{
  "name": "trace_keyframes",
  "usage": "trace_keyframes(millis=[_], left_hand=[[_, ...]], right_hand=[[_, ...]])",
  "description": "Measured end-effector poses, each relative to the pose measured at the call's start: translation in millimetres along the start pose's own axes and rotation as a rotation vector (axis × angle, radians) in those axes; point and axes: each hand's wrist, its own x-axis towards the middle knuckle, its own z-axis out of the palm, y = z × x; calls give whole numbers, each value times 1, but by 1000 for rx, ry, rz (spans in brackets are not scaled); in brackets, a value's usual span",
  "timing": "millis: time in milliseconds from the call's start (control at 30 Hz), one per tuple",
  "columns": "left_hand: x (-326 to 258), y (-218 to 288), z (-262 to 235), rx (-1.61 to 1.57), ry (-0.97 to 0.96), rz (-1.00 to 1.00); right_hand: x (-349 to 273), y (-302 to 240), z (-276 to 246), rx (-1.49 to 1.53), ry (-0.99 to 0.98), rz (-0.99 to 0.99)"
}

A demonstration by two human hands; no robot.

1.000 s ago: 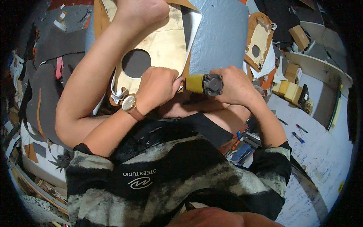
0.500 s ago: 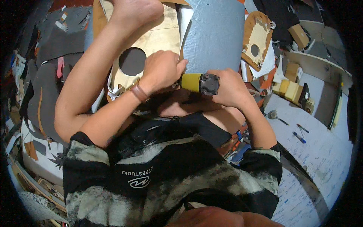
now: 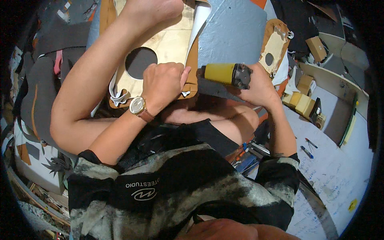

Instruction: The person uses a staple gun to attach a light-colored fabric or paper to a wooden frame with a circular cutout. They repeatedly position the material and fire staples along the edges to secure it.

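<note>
Across my lap lies a pale plywood panel (image 3: 176, 44) with a round hole and brown covering (image 3: 193, 56) folded round its edges. Ruffled white lining (image 3: 118, 97) shows at its near left corner. My left hand (image 3: 162, 84) is closed at the panel's near edge, thumb along the right side, curled fingers on the covering. In my right hand (image 3: 260, 86) is a yellow and black pneumatic staple gun (image 3: 220, 73), slightly blurred. Its nose points left, just apart from the panel's right edge. My bare foot (image 3: 166, 8) rests on the panel's far part.
Behind the panel is a blue-grey padded surface (image 3: 232, 28). A similar smaller covered panel (image 3: 274, 44) lies to the right. A white written-on board (image 3: 320, 176) with pens (image 3: 307, 152) and yellow blocks (image 3: 302, 105) is farther right. Dark grey padded pieces (image 3: 40, 86) lie left.
The staple gun has moved right and upward, away from my left hand and the panel's edge. My left wrist has turned, so the watch face shows.
</note>
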Motion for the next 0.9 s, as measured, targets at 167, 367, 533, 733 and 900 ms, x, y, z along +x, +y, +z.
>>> trace_keyframes(millis=[167,367,533,733,900], left_hand=[[2,-3,5,-28,32,19],[1,-5,7,-55,32,9],[2,-6,8,-35,9,20],[2,-8,10,-48,28,33],[5,-9,10,1,15,37]], right_hand=[[15,-8,4,-188,70,-96],[6,-17,8,-265,37,-87],[-1,-19,17,-256,47,-74],[-14,-23,21,-308,69,-95],[-20,-19,51,-202,84,22]])
